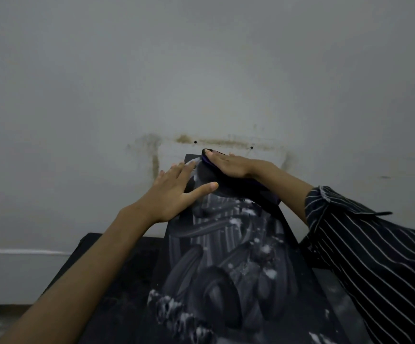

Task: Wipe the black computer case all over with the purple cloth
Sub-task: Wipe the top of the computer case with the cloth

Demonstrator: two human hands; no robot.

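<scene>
The black computer case (226, 256) stands in front of me, its top face streaked with white foam and wipe marks. My right hand (228, 163) lies flat with straight fingers on the dark purple cloth (210, 163), pressing it onto the far end of the case top. My left hand (176, 189) rests flat on the left part of the top, fingers spread, thumb pointing right. Most of the cloth is hidden under my right hand and forearm.
A stained white wall (201, 83) rises right behind the case, with two small dark holes near the far edge. A black surface (117, 269) lies under the case. My striped sleeve (365, 249) covers the right side.
</scene>
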